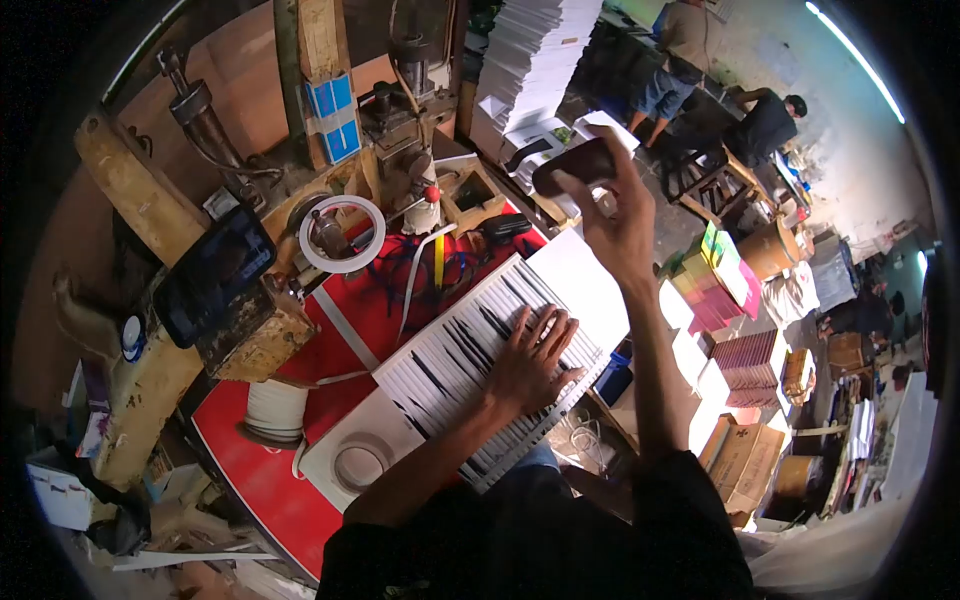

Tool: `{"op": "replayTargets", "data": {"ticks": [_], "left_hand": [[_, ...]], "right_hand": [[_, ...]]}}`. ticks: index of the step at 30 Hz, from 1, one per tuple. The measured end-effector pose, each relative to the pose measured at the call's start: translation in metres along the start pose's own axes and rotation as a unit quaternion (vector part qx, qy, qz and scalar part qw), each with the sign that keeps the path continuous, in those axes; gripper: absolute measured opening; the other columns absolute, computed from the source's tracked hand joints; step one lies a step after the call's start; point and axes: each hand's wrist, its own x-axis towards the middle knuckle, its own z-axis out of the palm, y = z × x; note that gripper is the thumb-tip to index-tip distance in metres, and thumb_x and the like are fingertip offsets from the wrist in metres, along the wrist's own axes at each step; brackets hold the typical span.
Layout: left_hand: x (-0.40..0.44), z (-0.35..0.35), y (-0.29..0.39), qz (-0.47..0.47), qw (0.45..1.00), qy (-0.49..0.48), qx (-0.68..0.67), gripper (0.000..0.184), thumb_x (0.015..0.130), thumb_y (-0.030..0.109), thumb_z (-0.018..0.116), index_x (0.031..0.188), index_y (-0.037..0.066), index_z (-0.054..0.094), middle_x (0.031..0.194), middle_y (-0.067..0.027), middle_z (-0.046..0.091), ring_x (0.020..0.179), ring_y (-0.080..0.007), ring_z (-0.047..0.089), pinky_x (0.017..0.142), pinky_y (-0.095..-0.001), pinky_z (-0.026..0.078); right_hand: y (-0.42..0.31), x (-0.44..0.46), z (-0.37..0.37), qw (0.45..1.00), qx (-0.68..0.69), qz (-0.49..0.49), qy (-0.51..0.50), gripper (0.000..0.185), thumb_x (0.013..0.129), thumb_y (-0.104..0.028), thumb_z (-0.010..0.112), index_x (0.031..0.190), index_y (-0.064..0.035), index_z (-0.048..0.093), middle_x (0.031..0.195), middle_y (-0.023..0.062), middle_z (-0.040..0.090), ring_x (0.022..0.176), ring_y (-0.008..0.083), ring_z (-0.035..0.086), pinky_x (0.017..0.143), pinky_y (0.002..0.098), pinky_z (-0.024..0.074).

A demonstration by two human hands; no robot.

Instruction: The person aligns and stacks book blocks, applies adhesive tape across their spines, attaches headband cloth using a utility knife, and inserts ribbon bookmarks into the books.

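A long row of white paper blocks (440, 365), packed side by side with dark strips showing between several of them, lies across the red tabletop (345, 345). My left hand (535, 360) rests on top of this row, fingers stretched out and holding nothing. Raised beyond the row's far right end, my right hand (618, 215) grips a dark brown rounded object (575, 168) whose kind I cannot make out. A white board (580, 285) shows at the row's right end. At its left end, a roll of tape (362, 463) sits on a pale surface.
A spool of white ribbon (275, 412), a white ring (342, 233) and a phone (215, 275) stand left. Behind are machine parts (415, 185) and a tall paper stack (535, 60). At right are a cardboard box (742, 465) and, farther off, another person (765, 125).
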Motion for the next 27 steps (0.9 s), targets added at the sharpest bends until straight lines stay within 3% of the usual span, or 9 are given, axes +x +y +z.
{"op": "replayTargets", "data": {"ticks": [2, 7, 14, 15, 20, 22, 25, 26, 27], "left_hand": [[0.004, -0.008, 0.000, 0.010, 0.999, -0.024, 0.022, 0.075, 0.099, 0.058, 0.039, 0.146, -0.001, 0.043, 0.150, -0.0211, 0.042, 0.144, -0.0363, 0.033, 0.119, -0.0593, 0.018], [0.006, 0.009, -0.009, 0.022, 0.998, 0.040, 0.049, 0.074, 0.099, 0.056, 0.043, 0.147, 0.000, 0.039, 0.147, -0.0193, 0.043, 0.142, -0.0365, 0.034, 0.119, -0.0565, 0.020], [0.001, -0.003, -0.001, 0.001, 1.000, 0.026, 0.009, 0.074, 0.097, 0.054, 0.047, 0.147, 0.000, 0.041, 0.149, -0.0212, 0.042, 0.144, -0.0369, 0.032, 0.119, -0.0589, 0.018], [0.004, -0.015, 0.000, -0.005, 1.000, -0.022, -0.002, 0.074, 0.097, 0.054, 0.045, 0.147, -0.001, 0.040, 0.150, -0.0212, 0.042, 0.145, -0.0366, 0.032, 0.120, -0.0579, 0.016], [0.006, -0.011, 0.002, -0.007, 0.998, -0.061, 0.033, 0.073, 0.097, 0.050, 0.048, 0.147, -0.003, 0.040, 0.151, -0.0200, 0.042, 0.143, -0.0351, 0.034, 0.120, -0.0542, 0.018], [0.002, -0.003, -0.004, -0.005, 1.000, -0.004, 0.020, 0.068, 0.099, 0.049, 0.046, 0.147, 0.000, 0.042, 0.152, -0.0206, 0.041, 0.145, -0.0360, 0.032, 0.121, -0.0552, 0.016], [-0.016, -0.004, 0.003, -0.006, 0.998, 0.044, -0.036, 0.063, 0.100, 0.046, 0.046, 0.140, -0.002, 0.050, 0.146, -0.0228, 0.047, 0.144, -0.0359, 0.033, 0.121, -0.0535, 0.016], [-0.021, -0.013, 0.004, -0.024, 0.998, -0.051, -0.037, 0.061, 0.099, 0.046, 0.047, 0.137, -0.002, 0.055, 0.143, -0.0241, 0.050, 0.144, -0.0358, 0.033, 0.122, -0.0535, 0.015], [-0.037, -0.004, 0.004, -0.040, 0.997, -0.060, -0.031, 0.062, 0.101, 0.045, 0.044, 0.143, 0.000, 0.047, 0.149, -0.0213, 0.043, 0.146, -0.0337, 0.030, 0.123, -0.0524, 0.013]], "right_hand": [[0.040, -0.026, 0.028, 0.995, 0.081, -0.013, 0.062, 0.065, 0.084, -0.004, 0.076, 0.141, -0.0039, 0.047, 0.113, 0.0231, 0.069, 0.099, 0.0309, 0.071, 0.085, 0.0348, 0.0536], [0.086, -0.069, 0.042, 0.965, 0.053, 0.085, -0.243, 0.079, 0.082, -0.003, 0.076, 0.149, -0.0099, 0.036, 0.120, 0.0215, 0.067, 0.114, 0.0321, 0.066, 0.090, 0.0380, 0.0527], [-0.008, -0.040, 0.028, 0.979, 0.175, 0.067, 0.082, 0.055, 0.089, -0.001, 0.069, 0.140, -0.0016, 0.048, 0.116, 0.0179, 0.069, 0.102, 0.0210, 0.068, 0.087, 0.0317, 0.0546], [0.033, -0.069, 0.045, 0.999, 0.019, -0.025, -0.031, 0.059, 0.087, 0.004, 0.068, 0.142, -0.0028, 0.047, 0.120, 0.0184, 0.068, 0.103, 0.0229, 0.068, 0.088, 0.0324, 0.0550], [0.038, -0.063, 0.034, 0.964, -0.014, 0.094, -0.249, 0.062, 0.082, 0.009, 0.066, 0.140, -0.0085, 0.052, 0.121, 0.0185, 0.069, 0.110, 0.0283, 0.069, 0.089, 0.0359, 0.0559], [0.008, -0.046, 0.030, 0.989, 0.023, -0.016, -0.146, 0.059, 0.084, 0.004, 0.073, 0.138, -0.0065, 0.052, 0.111, 0.0167, 0.073, 0.098, 0.0201, 0.072, 0.079, 0.0296, 0.0550], [-0.008, -0.067, 0.047, 0.983, 0.169, 0.073, 0.018, 0.062, 0.081, 0.002, 0.075, 0.138, -0.0056, 0.052, 0.114, 0.0175, 0.072, 0.102, 0.0282, 0.072, 0.085, 0.0343, 0.0542], [0.016, -0.092, 0.052, 0.996, -0.042, 0.012, -0.082, 0.065, 0.081, 0.005, 0.074, 0.140, -0.0063, 0.050, 0.119, 0.0182, 0.070, 0.107, 0.0316, 0.070, 0.090, 0.0376, 0.0532], [0.025, -0.105, 0.064, 0.990, 0.017, 0.036, -0.134, 0.064, 0.082, 0.006, 0.073, 0.140, -0.0066, 0.050, 0.122, 0.0183, 0.068, 0.109, 0.0319, 0.069, 0.091, 0.0381, 0.0531]]}}
